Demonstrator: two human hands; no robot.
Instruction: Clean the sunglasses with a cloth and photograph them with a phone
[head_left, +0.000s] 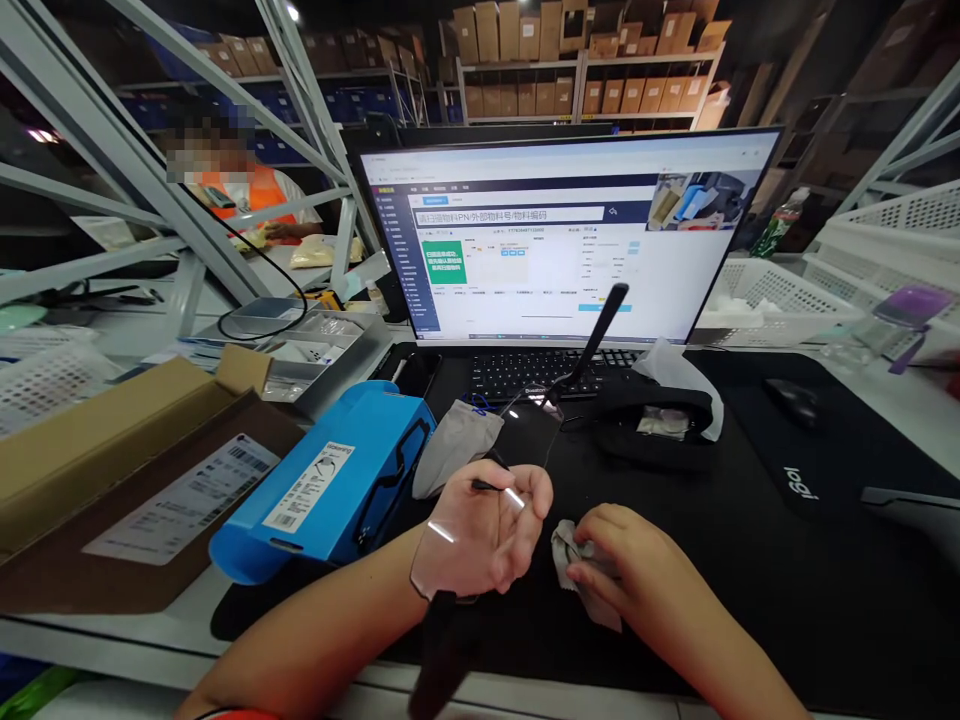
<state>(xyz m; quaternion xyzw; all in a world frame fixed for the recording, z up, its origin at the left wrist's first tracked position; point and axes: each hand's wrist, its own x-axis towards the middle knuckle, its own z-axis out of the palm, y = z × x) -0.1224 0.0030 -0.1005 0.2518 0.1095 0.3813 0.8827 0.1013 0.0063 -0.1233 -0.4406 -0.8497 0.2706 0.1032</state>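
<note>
My right hand [609, 562] pinches a grey cloth [579, 568] between thumb and fingers, and my left hand [480, 532] has its fingers half curled around the thin dark arm of a pair of glasses [531, 432], which reach past it over the black desk mat [750, 560]. Just left sits a closed blue case [322, 480]; a grey pouch [456, 447] touches it. A black pouch [656, 425] holds white plastic and a packet. Farther off, a metal tray [315, 352] holds small packets, and a white basket [772, 300] holds something white.
</note>
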